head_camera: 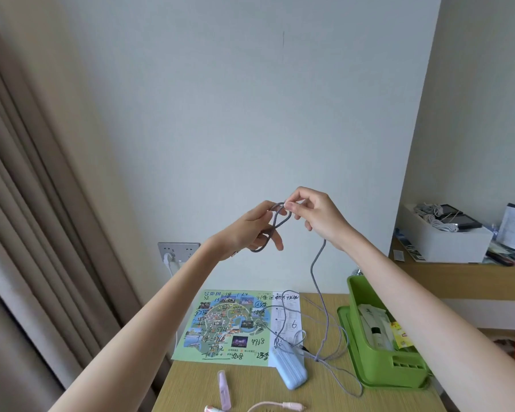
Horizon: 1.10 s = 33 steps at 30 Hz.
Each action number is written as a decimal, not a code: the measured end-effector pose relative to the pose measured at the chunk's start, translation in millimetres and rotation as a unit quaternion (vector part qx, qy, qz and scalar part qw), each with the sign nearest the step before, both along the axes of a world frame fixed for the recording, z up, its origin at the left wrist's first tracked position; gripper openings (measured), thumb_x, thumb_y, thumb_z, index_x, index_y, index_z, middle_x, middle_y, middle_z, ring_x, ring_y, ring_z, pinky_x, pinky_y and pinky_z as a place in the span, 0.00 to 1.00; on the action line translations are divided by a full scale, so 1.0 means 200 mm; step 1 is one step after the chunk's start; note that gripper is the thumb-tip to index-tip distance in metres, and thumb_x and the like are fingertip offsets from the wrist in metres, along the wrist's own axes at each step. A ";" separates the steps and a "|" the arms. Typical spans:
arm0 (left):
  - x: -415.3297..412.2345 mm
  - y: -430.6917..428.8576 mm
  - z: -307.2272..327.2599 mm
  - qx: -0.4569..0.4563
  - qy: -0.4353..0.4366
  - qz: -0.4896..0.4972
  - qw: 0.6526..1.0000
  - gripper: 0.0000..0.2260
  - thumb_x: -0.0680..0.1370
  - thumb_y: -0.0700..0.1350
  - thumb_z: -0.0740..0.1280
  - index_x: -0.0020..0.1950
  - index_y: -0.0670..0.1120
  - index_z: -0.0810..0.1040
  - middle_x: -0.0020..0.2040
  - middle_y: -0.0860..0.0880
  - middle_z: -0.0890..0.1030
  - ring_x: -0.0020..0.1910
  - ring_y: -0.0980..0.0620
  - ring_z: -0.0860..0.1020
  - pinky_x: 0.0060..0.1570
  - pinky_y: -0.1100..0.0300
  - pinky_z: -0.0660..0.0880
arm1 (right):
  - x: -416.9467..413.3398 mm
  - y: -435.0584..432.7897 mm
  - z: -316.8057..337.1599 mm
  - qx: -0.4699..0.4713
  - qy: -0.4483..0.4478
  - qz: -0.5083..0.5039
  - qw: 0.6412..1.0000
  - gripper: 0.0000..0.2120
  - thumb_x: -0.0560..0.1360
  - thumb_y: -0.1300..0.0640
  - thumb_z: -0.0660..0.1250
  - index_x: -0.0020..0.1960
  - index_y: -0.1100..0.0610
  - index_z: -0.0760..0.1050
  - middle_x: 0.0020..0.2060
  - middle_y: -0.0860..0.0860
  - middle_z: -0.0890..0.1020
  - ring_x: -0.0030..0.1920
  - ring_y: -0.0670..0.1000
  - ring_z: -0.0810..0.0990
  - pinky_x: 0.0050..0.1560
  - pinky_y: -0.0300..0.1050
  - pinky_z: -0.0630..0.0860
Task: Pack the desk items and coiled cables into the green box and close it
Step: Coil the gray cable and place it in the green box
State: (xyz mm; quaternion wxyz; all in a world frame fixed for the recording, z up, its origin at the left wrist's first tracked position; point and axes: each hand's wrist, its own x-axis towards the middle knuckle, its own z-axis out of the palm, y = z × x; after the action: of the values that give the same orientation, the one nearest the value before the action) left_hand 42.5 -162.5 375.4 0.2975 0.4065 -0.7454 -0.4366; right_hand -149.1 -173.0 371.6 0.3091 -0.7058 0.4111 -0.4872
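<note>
Both hands' fingers pinching grey cable loops, map scrawled "4968", green box open

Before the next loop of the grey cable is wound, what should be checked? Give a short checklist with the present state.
1. Left hand holds the loops of the grey cable: ok.
2. Right hand pinches the cable near the loops: ok.
3. Hanging cable free of knots: not ok, it crosses itself on the desk near the blue power bank.
4. Far end unplugged from the power bank: cannot tell.
5. Green box open: ok.
6. Room left in the box: cannot tell.
</note>
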 end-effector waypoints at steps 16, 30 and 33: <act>-0.06 0.01 0.03 0.004 0.029 0.039 0.999 0.16 0.84 0.49 0.55 0.40 0.46 0.73 0.31 0.54 0.68 0.24 0.58 0.61 0.25 0.68 0.60 | -0.07 -0.02 -0.01 0.067 -0.068 0.005 0.995 0.14 0.82 0.50 0.59 0.43 0.57 0.76 0.29 0.46 0.65 0.27 0.46 0.61 0.29 0.38 0.58; -0.20 -0.01 0.05 -0.044 0.144 0.127 0.980 0.16 0.84 0.48 0.54 0.58 0.43 0.79 0.36 0.52 0.64 0.25 0.60 0.64 0.29 0.66 0.64 | 0.04 0.03 -0.09 0.137 -0.133 0.100 0.977 0.18 0.83 0.51 0.55 0.38 0.56 0.73 0.28 0.49 0.69 0.28 0.51 0.68 0.31 0.39 0.70; -0.23 0.01 0.07 -0.064 0.122 0.123 0.983 0.15 0.84 0.48 0.55 0.56 0.44 0.80 0.31 0.55 0.69 0.26 0.61 0.69 0.31 0.64 0.65 | 0.05 0.03 -0.08 0.142 -0.142 0.097 0.975 0.19 0.81 0.50 0.57 0.34 0.53 0.73 0.29 0.51 0.71 0.29 0.52 0.69 0.32 0.41 0.71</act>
State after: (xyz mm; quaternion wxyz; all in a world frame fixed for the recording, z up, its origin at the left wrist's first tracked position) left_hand -2.7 -159.8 388.9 0.4629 0.4186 -0.6746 -0.3942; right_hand -139.8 -166.5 354.7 0.5069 -0.6151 0.3576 -0.4867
